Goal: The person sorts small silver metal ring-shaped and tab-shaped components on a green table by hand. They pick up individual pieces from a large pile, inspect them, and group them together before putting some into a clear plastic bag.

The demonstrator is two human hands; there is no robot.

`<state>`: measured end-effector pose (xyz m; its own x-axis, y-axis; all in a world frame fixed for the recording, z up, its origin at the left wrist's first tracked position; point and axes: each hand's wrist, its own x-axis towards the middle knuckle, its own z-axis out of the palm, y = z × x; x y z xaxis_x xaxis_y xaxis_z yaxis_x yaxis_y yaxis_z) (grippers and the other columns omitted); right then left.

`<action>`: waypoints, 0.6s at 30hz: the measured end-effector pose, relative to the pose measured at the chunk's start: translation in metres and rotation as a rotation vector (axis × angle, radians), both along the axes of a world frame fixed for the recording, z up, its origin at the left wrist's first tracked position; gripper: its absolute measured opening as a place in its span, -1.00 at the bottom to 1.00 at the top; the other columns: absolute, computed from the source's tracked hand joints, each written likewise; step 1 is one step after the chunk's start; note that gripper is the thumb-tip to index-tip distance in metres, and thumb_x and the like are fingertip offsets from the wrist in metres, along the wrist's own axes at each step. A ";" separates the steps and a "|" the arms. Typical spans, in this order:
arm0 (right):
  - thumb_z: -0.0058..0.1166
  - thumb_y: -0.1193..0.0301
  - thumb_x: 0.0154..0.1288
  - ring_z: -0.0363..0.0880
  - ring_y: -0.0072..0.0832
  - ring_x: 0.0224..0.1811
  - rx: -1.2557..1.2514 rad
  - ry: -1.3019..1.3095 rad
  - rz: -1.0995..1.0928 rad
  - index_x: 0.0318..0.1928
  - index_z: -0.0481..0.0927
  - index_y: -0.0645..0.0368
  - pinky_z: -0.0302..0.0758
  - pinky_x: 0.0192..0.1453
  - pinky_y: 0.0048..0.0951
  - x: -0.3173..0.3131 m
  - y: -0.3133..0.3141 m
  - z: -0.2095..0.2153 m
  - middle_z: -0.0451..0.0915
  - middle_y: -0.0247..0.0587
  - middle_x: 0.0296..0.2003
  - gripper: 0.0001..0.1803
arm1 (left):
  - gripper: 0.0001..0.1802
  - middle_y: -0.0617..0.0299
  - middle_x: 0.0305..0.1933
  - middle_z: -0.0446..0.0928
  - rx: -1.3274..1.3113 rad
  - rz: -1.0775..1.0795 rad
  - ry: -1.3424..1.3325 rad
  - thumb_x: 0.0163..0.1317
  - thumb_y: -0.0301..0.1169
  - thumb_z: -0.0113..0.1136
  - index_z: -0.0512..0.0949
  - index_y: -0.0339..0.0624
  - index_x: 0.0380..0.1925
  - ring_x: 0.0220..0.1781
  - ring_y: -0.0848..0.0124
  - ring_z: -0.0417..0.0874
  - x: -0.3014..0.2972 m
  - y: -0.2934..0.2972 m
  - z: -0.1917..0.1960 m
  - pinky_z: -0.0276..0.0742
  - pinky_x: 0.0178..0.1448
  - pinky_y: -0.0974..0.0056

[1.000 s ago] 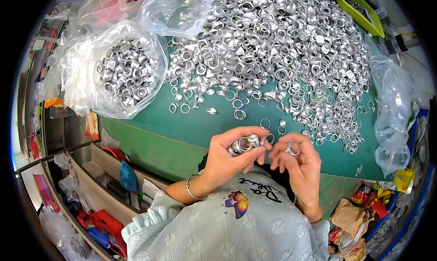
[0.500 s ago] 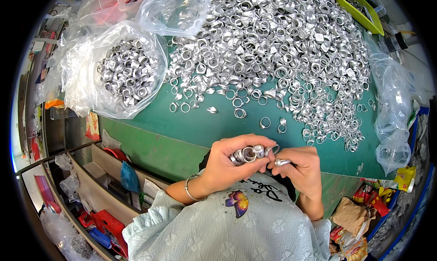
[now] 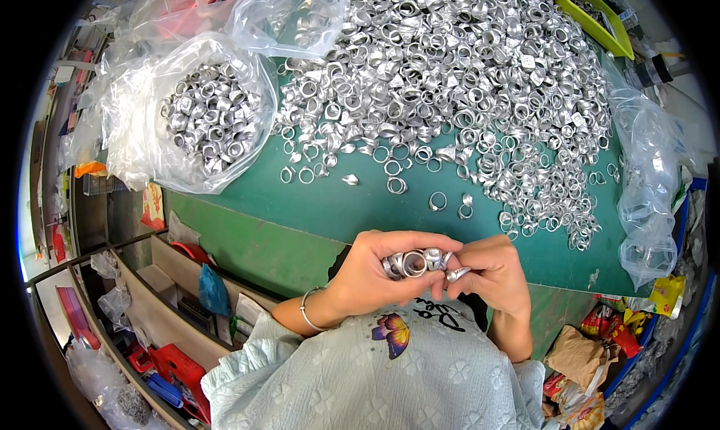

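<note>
My left hand (image 3: 365,271) is curled round several silver metal rings (image 3: 414,263), which show between its thumb and fingers. Pressed close beside it, my right hand (image 3: 495,274) pinches a single silver ring (image 3: 457,275) between thumb and fingertips. Both hands are in front of my body, just off the near edge of the green table (image 3: 315,224). On the table beyond them spreads a large heap of silver rings (image 3: 450,77), with a few loose ones, such as a plain ring (image 3: 438,200), nearest my hands. The right fingertips are partly hidden behind the rings.
An open clear plastic bag (image 3: 259,141) with more rings stands at the left of the table. Another clear bag (image 3: 651,182) lies along the right edge. A yellow-green tray (image 3: 592,21) is at the back right. Left below are drawers (image 3: 161,299); snack packets (image 3: 611,329) lie low right.
My right hand has drawn in closer to the left, and the ring it pinches has tilted and shifted slightly left. The rings in my left hand have moved a little to the right.
</note>
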<state>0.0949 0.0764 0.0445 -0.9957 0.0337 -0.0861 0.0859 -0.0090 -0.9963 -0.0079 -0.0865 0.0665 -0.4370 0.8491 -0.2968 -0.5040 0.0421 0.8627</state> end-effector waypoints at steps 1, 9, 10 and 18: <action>0.31 0.52 -0.12 0.49 -0.47 -0.66 0.012 0.028 0.023 -0.54 0.52 0.36 0.35 -0.57 -0.56 0.000 0.001 -0.002 0.52 -0.21 -0.67 -0.79 | -0.66 0.10 -0.35 0.59 0.001 -0.001 0.001 0.04 -0.70 0.14 0.52 -0.40 -0.11 -0.51 0.55 0.56 0.000 0.000 0.000 0.35 -0.59 0.55; 0.36 0.60 -0.18 0.49 -0.71 -0.53 -0.337 -0.091 -0.298 -0.42 0.54 0.32 0.33 -0.55 -0.69 0.001 -0.015 -0.004 0.59 -0.32 -0.48 -0.73 | -0.66 0.17 -0.45 0.60 -0.004 -0.016 0.241 -0.01 -0.68 0.18 0.55 -0.38 -0.15 -0.59 0.60 0.54 -0.003 -0.001 -0.001 0.38 -0.58 0.54; 0.38 0.60 -0.22 0.50 -0.67 -0.49 -0.326 -0.110 -0.275 -0.38 0.54 0.33 0.36 -0.51 -0.65 0.001 -0.014 -0.001 0.58 -0.27 -0.45 -0.68 | -0.66 0.17 -0.45 0.60 0.011 -0.007 0.266 -0.01 -0.68 0.19 0.55 -0.38 -0.14 -0.58 0.60 0.55 -0.002 -0.001 -0.002 0.38 -0.58 0.54; 0.33 0.63 -0.20 0.53 -0.59 -0.47 -0.013 0.226 -0.249 -0.30 0.59 0.35 0.40 -0.50 -0.64 0.001 -0.008 -0.009 0.58 -0.15 -0.42 -0.67 | -0.59 0.20 -0.39 0.61 0.030 0.006 0.289 0.02 -0.66 0.17 0.51 -0.29 -0.04 -0.43 0.57 0.60 0.000 -0.002 -0.001 0.54 -0.35 0.47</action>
